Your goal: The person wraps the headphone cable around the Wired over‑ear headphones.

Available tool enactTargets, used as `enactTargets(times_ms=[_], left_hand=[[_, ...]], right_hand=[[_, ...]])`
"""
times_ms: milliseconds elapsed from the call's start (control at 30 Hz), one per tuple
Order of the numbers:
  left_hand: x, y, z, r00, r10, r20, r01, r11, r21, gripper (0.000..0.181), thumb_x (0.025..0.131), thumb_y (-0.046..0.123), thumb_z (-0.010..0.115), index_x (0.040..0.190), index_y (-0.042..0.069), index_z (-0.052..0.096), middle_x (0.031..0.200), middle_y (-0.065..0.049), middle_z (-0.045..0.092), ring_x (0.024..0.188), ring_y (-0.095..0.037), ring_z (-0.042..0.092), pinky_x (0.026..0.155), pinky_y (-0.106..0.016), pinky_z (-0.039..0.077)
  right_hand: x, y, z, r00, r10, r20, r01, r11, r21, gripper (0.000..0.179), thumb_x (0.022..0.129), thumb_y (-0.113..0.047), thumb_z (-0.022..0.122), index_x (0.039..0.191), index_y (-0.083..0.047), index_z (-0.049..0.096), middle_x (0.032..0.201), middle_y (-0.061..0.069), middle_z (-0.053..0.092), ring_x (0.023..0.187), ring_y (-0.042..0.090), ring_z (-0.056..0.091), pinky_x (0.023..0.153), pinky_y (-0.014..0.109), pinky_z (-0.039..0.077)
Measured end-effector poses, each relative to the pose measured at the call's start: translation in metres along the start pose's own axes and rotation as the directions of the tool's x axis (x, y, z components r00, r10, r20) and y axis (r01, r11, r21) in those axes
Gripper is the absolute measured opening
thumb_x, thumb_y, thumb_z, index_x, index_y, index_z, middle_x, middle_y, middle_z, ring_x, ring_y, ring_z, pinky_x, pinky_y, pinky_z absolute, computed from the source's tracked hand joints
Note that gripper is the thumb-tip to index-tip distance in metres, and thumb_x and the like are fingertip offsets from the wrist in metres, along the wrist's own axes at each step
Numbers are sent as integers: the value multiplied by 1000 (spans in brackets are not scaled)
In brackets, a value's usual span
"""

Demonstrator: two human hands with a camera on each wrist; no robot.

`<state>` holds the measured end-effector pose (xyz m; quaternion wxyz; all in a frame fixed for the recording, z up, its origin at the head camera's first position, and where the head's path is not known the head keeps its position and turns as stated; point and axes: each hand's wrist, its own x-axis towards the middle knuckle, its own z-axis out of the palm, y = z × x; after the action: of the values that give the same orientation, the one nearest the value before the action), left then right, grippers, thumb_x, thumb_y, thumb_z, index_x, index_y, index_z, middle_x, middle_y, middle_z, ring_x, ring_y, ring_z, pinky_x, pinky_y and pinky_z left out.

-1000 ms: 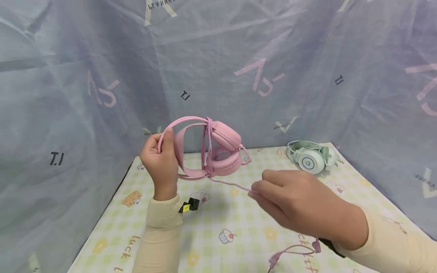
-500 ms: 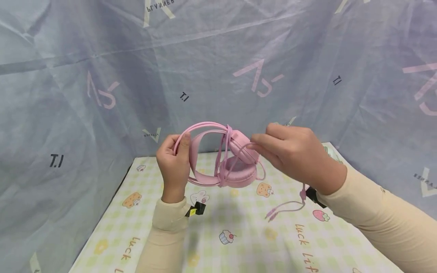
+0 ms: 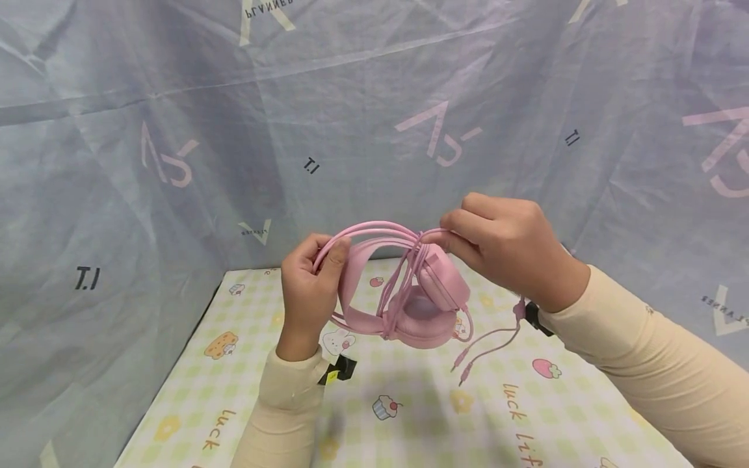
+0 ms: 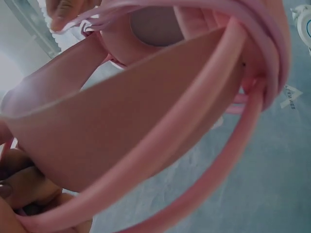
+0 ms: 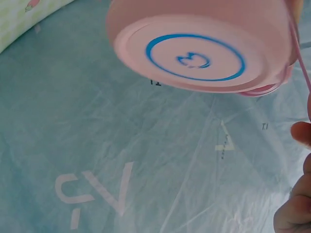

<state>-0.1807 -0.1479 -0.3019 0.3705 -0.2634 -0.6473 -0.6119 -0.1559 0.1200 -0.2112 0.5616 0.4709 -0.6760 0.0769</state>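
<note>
My left hand (image 3: 310,292) grips the top of the headband of pink headphones (image 3: 447,279), holding them sideways above the table. Several turns of pink cable (image 3: 404,279) wrap across both sides, just beside the ear cups. By the upper ear cup, my right hand (image 3: 503,244) pinches a length of this cable between thumb and fingers. Two plugs (image 3: 465,372) dangle from the cable's split end below the right wrist. In the right wrist view, one ear cup (image 5: 194,60) shows a blue ring with a small logo. The left wrist view shows the headband (image 4: 126,121) close up.
A checked tablecloth (image 3: 409,416) with cartoon prints covers the table. Grey-blue sheeting (image 3: 363,130) hangs behind and at both sides. At the edge of the left wrist view sits part of a white round cup (image 4: 303,24), out of sight in the head view.
My right hand has carried the cable up and over to the upper ear cup's side, and the plugs have lifted with it. My left hand has shifted right with the headphones.
</note>
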Motion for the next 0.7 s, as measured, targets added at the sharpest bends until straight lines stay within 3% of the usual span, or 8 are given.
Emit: enactTargets(times_ms=[200, 400, 567, 700], left_hand=[[-1, 7, -4, 997, -43, 67, 48, 995, -82, 19, 100, 17, 70, 87, 3, 66, 59, -2, 42, 48, -15, 39, 42, -24, 35], [1, 12, -9, 991, -79, 106, 97, 979, -182, 22, 102, 17, 68, 88, 0, 64, 59, -2, 39, 49, -13, 36, 45, -23, 31], [2, 15, -16, 986, -45, 161, 81, 972, -220, 19, 102, 12, 67, 89, -2, 64, 61, -3, 39, 49, -14, 35, 45, -24, 31], [2, 17, -20, 983, -2, 182, 54, 959, -278, 21, 102, 10, 65, 90, -6, 62, 59, -1, 38, 45, -13, 31, 41, -27, 26]], right_hand=[[-3, 5, -1, 999, 46, 20, -47, 999, 27, 44, 102, -46, 64, 74, -12, 68, 61, -4, 42, 50, 6, 28, 45, 24, 26], [-7, 10, -2, 992, 117, 46, -122, 987, 105, 43, 97, -51, 69, 76, -14, 73, 63, -6, 47, 52, 3, 34, 49, 20, 30], [-11, 12, -3, 981, 153, 116, -172, 968, 181, 37, 94, -52, 72, 78, -18, 74, 65, -8, 42, 57, 1, 32, 54, 17, 28], [-14, 13, 1, 973, 161, 167, -202, 941, 271, 27, 97, -42, 72, 84, -18, 75, 68, -9, 44, 60, 1, 35, 57, 16, 30]])
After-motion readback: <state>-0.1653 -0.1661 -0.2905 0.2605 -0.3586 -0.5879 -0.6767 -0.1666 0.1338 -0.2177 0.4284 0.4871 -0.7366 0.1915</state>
